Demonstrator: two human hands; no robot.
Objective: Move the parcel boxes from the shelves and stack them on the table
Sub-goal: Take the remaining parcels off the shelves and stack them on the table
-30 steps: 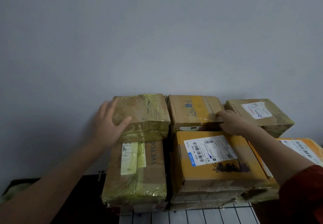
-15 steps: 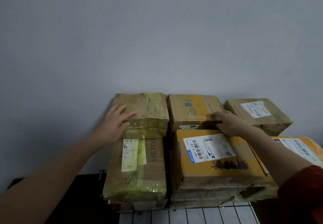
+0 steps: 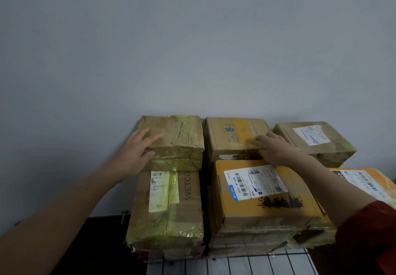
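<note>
Grey wall [image 3: 192, 49] fills the upper view, and the parcel boxes stand packed against it on a white wire grid [image 3: 235, 264]. Cannot tell whether this is shelf or bench.

Lower tier: tall box [image 3: 167, 206] on the left, orange box [image 3: 263, 199] beside it, touching. Its lower edge looks crushed, so the column may settle unevenly under more load.

Upper tier: left box [image 3: 177, 133] on the tall box, mid box [image 3: 233, 133] just behind the orange box, right box [image 3: 315, 141] a little apart.

Left hand [image 3: 137, 150] lies flat on the left box, fingers [image 3: 147, 137] straight, thumb at the front edge, gripping nothing. Right hand [image 3: 276, 148] rests on the mid box's front right corner, fingers nearly straight, thumb against the front face, with no real hold.

Risks, as I judge them:
- The left box is wrapped in glossy tape, and a flat-palm push could skid it off the open left side.
- Corner pressure on the mid box could tip it. What it sits on is hidden.
- A one-handed lift from either pose would likely slip.
</note>
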